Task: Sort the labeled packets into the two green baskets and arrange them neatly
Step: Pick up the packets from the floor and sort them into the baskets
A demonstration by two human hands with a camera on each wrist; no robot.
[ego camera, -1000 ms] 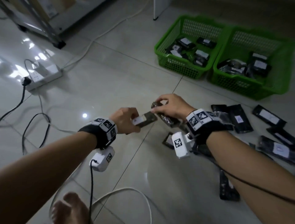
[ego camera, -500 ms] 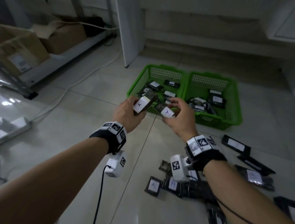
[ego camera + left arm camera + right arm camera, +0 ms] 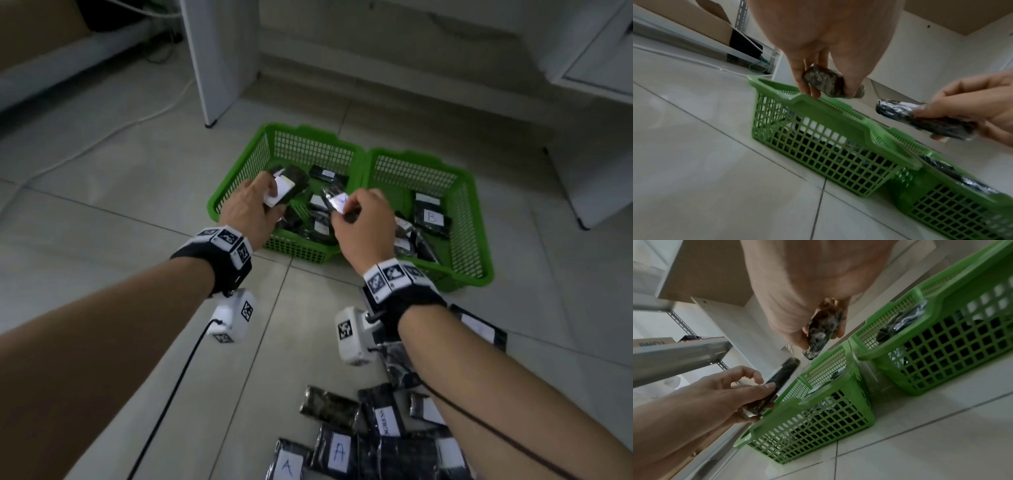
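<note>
Two green baskets stand side by side on the tiled floor, the left basket and the right basket, both holding several dark packets with white labels. My left hand grips a dark packet with a white label over the left basket. My right hand pinches another labeled packet above the same basket's right side. The left wrist view shows the left packet just above the basket rim. In the right wrist view the right packet hangs over the baskets.
Loose labeled packets, some marked A, lie on the floor near my right forearm. A packet marked B lies in the right basket. A white cabinet panel and a white cable are behind and left of the baskets.
Both hands have moved forward with their packets, from near the floor pile to above the left basket. The head view has tilted up toward the baskets.
</note>
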